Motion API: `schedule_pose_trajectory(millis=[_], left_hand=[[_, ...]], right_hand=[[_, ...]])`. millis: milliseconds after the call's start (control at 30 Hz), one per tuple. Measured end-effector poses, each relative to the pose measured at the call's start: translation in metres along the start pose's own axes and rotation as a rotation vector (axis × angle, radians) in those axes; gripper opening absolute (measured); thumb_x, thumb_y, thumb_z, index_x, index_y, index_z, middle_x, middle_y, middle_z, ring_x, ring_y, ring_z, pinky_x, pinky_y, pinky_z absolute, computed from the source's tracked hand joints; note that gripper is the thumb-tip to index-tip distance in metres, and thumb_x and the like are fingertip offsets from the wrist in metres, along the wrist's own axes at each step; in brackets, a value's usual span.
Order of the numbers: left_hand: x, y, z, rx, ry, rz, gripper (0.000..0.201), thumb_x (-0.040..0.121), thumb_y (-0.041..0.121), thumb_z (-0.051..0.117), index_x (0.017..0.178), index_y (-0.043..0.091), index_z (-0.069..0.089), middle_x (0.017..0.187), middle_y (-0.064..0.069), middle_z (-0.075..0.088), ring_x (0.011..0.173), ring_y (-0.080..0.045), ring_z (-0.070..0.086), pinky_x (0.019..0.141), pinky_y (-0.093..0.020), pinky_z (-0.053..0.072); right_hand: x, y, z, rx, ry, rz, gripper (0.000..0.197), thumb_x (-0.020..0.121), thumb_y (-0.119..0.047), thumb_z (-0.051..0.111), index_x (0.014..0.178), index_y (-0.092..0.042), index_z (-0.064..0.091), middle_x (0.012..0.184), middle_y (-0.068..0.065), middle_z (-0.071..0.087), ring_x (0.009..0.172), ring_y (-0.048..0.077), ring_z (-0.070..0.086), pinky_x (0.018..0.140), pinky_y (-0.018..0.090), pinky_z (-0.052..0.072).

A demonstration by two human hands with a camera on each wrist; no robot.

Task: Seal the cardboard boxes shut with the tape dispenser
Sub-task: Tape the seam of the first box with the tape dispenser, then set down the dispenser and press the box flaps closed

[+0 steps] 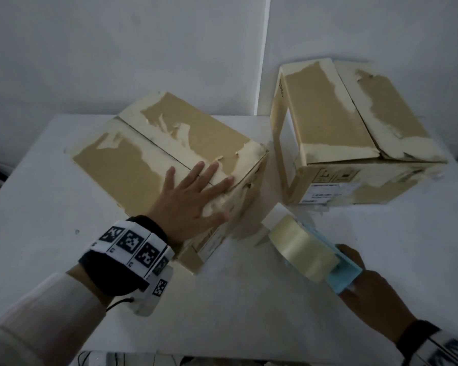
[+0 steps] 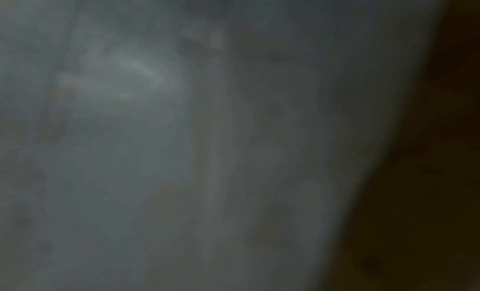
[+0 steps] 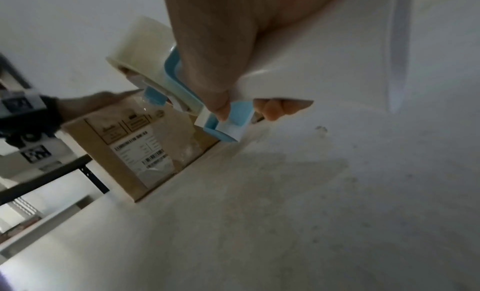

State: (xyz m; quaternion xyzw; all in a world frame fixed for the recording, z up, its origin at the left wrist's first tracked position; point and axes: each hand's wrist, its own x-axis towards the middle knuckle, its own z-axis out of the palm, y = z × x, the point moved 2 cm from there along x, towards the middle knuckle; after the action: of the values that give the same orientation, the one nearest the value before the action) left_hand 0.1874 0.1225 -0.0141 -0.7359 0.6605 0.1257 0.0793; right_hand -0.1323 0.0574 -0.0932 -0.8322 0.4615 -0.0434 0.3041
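Now the person stands at a white desk (image 1: 249,299) with two cardboard boxes on it. I take the near box (image 1: 169,165) as the landmark. Its two top flaps are folded down and meet in a seam, but I see no fresh strip of tape over this seam, only old torn paper marks. The left hand (image 1: 193,199) lies flat on top of the near box, at the corner closest to the person, with the fingers (image 1: 209,170) straight and spread, and it presses the flaps down across the seam. The left wrist view is dark and blurred, so it adds nothing.

To the right of the near box, close to its front corner, the right hand (image 1: 368,289) holds the tape dispenser (image 1: 315,252) by its blue handle. In the right wrist view the thumb and the curled fingers (image 3: 275,108) wrap around the handle. The clear tape roll points toward the near box, but the dispenser does not touch it yet, as far as I can tell.

The second box (image 1: 354,143) stands further right and behind. Its flaps are also down, and its seam looks bare too.

In my judgement the task is at its start: the first strip is about to be laid, and both boxes are still left to seal.
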Motion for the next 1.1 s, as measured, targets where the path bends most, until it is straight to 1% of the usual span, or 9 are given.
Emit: schedule_pose_trajectory(millis=[133, 233, 333, 433, 567, 700, 800, 867, 1100], left_hand=[[0.012, 0.021, -0.006, -0.251, 0.055, -0.214, 0.078, 0.083, 0.070, 0.005, 0.147, 0.027, -0.009, 0.157, 0.008, -0.011, 0.145, -0.015, -0.009, 0.111, -0.057, -0.009], [0.025, 0.031, -0.006, -0.221, 0.075, -0.294, 0.069, 0.093, 0.054, 0.018, 0.148, 0.020, -0.005, 0.157, 0.001, -0.011, 0.145, -0.019, -0.010, 0.112, -0.056, -0.006], [0.029, 0.035, -0.002, -0.177, 0.080, -0.307, 0.068, 0.096, 0.046, 0.025, 0.147, 0.016, -0.007, 0.157, -0.002, -0.013, 0.145, -0.022, -0.011, 0.113, -0.055, -0.003], [0.030, 0.038, 0.000, -0.158, 0.075, -0.303, 0.069, 0.096, 0.042, 0.030, 0.147, 0.015, -0.009, 0.157, -0.003, -0.013, 0.145, -0.023, -0.011, 0.114, -0.054, -0.001], [0.028, 0.037, -0.003, -0.127, 0.050, -0.278, 0.076, 0.094, 0.036, 0.038, 0.147, 0.013, -0.012, 0.156, -0.005, -0.016, 0.144, -0.026, -0.013, 0.115, -0.051, -0.001], [0.021, 0.034, -0.006, -0.074, 0.028, -0.190, 0.080, 0.093, 0.033, 0.043, 0.146, 0.013, -0.014, 0.156, -0.006, -0.019, 0.144, -0.027, -0.014, 0.116, -0.046, -0.002], [0.010, 0.031, -0.003, -0.014, 0.026, -0.123, 0.081, 0.093, 0.038, 0.041, 0.146, 0.015, -0.016, 0.155, -0.007, -0.021, 0.144, -0.027, -0.015, 0.117, -0.043, -0.001], [0.003, 0.028, 0.001, 0.027, 0.041, -0.102, 0.080, 0.093, 0.041, 0.038, 0.146, 0.017, -0.016, 0.155, -0.005, -0.021, 0.144, -0.025, -0.014, 0.117, -0.043, 0.000], [-0.005, 0.004, 0.006, -0.004, 0.056, -0.062, 0.084, 0.085, 0.062, 0.027, 0.141, 0.023, -0.023, 0.152, 0.002, -0.024, 0.144, -0.020, -0.014, 0.117, -0.040, -0.002]], right_hand=[[0.009, -0.001, 0.002, -0.064, 0.025, 0.011, 0.063, 0.080, -0.015, 0.069, 0.134, -0.005, 0.038, 0.069, -0.011, 0.059, 0.046, 0.001, 0.049, 0.045, 0.010, 0.033], [0.013, 0.002, 0.008, -0.072, 0.029, -0.015, 0.067, 0.077, -0.015, 0.072, 0.135, -0.008, 0.039, 0.082, 0.014, 0.071, 0.054, 0.029, 0.063, 0.043, 0.022, 0.039], [0.019, -0.001, 0.012, -0.085, 0.081, -0.107, 0.063, 0.076, -0.022, 0.068, 0.131, -0.015, 0.038, 0.075, 0.012, 0.071, 0.046, 0.022, 0.059, 0.042, 0.006, 0.026], [0.021, -0.002, 0.011, -0.027, 0.081, -0.064, 0.061, 0.081, -0.020, 0.067, 0.134, -0.009, 0.038, 0.081, 0.009, 0.069, 0.052, 0.018, 0.057, 0.046, 0.009, 0.032], [0.016, 0.005, 0.010, 0.017, 0.069, -0.002, 0.062, 0.081, -0.015, 0.067, 0.134, -0.005, 0.037, 0.068, -0.016, 0.051, 0.048, 0.007, 0.052, 0.047, 0.012, 0.039], [0.010, 0.012, 0.011, -0.032, 0.102, -0.020, 0.070, 0.073, -0.016, 0.075, 0.133, -0.008, 0.040, 0.086, 0.005, 0.067, 0.058, 0.016, 0.059, 0.048, 0.013, 0.041], [0.009, 0.016, 0.012, -0.189, 0.093, -0.192, 0.088, 0.051, -0.016, 0.090, 0.126, -0.012, 0.045, 0.084, 0.008, 0.072, 0.061, 0.016, 0.067, 0.045, 0.019, 0.052], [0.008, 0.019, 0.015, -0.320, 0.127, -0.266, 0.086, 0.044, -0.024, 0.088, 0.119, -0.012, 0.047, 0.072, 0.003, 0.071, 0.054, 0.011, 0.066, 0.043, 0.015, 0.049], [0.005, 0.034, 0.022, -0.484, 0.067, -0.388, 0.064, 0.062, -0.030, 0.049, 0.124, -0.015, 0.041, 0.068, -0.003, 0.060, 0.068, 0.012, 0.033, 0.052, 0.017, 0.015]])
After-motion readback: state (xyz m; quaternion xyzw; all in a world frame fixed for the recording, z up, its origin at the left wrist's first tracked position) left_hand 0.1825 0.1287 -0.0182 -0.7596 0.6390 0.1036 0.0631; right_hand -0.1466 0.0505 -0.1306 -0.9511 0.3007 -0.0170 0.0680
